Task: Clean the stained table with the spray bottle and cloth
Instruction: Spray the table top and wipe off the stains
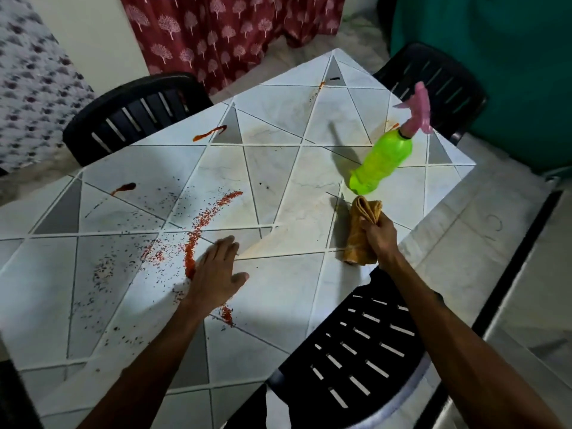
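While the right hand [380, 236] is clenched round a bunched tan cloth [360, 230] whose lower end touches the desk [278, 292] near its edge, the left hand [216, 274] lies flat and released, fingers spread, palm down on the surface; it grasps nothing; the green spray bottle [383, 161] with its pink trigger head [418, 111] stands just beyond the right hand, tilted in this wide view, base toward the cloth and nozzle away from the person, so its long axis runs up and away from the right wrist; the right hand is clearly the nearer of the 2, the left being well apart across the desk; a red granular trail [204, 218] runs out from under the left fingers toward the desk's far side, with dark specks [123, 243] to the outer side of that hand; I judge wiping should sweep from the cloth toward the left hand, since the stains lie that way
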`<move>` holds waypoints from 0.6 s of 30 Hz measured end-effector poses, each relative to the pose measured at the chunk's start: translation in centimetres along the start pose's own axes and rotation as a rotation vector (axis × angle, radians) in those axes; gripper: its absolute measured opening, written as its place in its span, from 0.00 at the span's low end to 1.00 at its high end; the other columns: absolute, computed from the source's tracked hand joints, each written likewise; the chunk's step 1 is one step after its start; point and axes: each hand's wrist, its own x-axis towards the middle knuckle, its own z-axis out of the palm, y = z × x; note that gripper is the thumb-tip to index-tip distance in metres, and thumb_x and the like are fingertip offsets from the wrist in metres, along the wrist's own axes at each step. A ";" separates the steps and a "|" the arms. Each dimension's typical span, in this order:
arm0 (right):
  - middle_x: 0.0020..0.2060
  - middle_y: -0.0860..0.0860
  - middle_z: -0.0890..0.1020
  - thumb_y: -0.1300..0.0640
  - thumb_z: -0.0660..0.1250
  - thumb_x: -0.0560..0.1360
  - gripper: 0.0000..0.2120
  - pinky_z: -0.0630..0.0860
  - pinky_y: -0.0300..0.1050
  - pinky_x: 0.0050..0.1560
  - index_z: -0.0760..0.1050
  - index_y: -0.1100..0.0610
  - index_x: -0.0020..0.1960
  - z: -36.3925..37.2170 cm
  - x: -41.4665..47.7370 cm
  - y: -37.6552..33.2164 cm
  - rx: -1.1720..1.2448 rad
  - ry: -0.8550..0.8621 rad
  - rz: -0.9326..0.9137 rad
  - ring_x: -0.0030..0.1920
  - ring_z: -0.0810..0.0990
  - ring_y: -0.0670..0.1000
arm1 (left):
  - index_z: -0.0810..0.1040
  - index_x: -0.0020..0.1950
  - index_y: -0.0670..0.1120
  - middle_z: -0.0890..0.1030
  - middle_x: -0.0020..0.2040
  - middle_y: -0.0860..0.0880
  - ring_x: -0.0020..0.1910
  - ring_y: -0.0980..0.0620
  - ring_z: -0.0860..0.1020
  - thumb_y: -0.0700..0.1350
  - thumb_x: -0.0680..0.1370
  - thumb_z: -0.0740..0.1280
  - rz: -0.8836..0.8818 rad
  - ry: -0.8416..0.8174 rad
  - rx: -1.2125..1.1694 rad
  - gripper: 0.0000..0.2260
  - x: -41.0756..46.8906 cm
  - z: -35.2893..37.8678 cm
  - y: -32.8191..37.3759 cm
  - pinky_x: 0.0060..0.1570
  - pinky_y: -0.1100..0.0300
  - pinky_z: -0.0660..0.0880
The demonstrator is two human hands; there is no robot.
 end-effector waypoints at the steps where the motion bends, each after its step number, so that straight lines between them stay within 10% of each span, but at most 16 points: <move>1: 0.58 0.59 0.83 0.56 0.67 0.79 0.17 0.74 0.51 0.58 0.78 0.56 0.66 -0.1 0.8 -0.1 -0.030 -0.010 0.011 0.60 0.79 0.62 | 0.65 0.77 0.44 0.61 0.79 0.46 0.78 0.44 0.58 0.58 0.77 0.67 -0.016 -0.001 -0.003 0.33 0.1 0.0 0.4 0.74 0.46 0.58; 11: 0.59 0.56 0.84 0.49 0.65 0.72 0.25 0.79 0.55 0.61 0.77 0.46 0.68 9.0 -4.8 -0.8 -0.159 -0.501 -0.098 0.59 0.83 0.60 | 0.63 0.78 0.44 0.60 0.79 0.47 0.78 0.45 0.59 0.54 0.79 0.62 -0.093 0.001 0.015 0.29 -0.2 0.3 0.9 0.75 0.46 0.59; 18: 0.70 0.56 0.76 0.60 0.67 0.80 0.24 0.67 0.34 0.60 0.71 0.56 0.75 13.2 -10.4 0.3 -0.204 -0.818 -0.183 0.69 0.75 0.57 | 0.73 0.70 0.39 0.73 0.70 0.39 0.71 0.38 0.70 0.38 0.78 0.66 -0.122 0.119 0.022 0.20 -2.5 1.1 1.3 0.68 0.42 0.70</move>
